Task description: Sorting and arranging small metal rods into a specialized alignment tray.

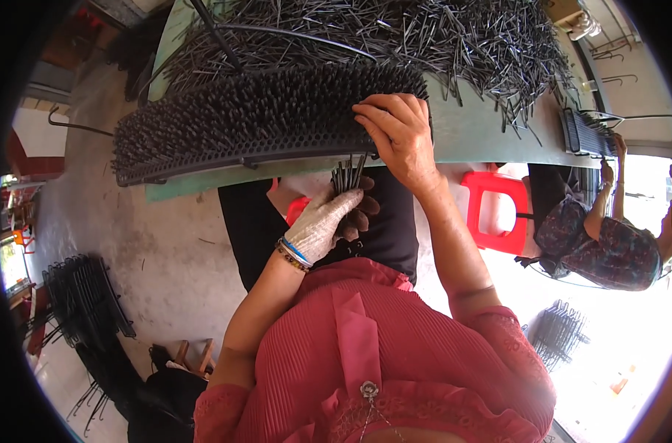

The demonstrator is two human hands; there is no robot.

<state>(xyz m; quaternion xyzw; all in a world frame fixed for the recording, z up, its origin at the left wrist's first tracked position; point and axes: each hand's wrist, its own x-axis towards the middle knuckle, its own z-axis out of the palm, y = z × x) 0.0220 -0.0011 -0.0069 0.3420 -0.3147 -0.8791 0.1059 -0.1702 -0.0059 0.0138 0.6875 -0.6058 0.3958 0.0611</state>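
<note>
My left hand (332,218), in a pale glove with dark brown fingertips, is closed round a bundle of thin black sticks (345,176) that point upward. Just above it stretches a long black rack (240,153) with rows of round holes, most of them filled with upright black sticks (255,103). My bare right hand (399,133) is at the rack's right end, thumb and fingers pinched together among the stick tips. What lies between those fingertips is too small and dark to make out.
A large heap of loose black sticks (395,37) covers the far part of the green table (469,133). A black metal rod (299,33) rises behind the rack. At right, another person (602,229) works at a similar rack (587,133), near a red stool (491,210). Black racks (85,295) stand at left.
</note>
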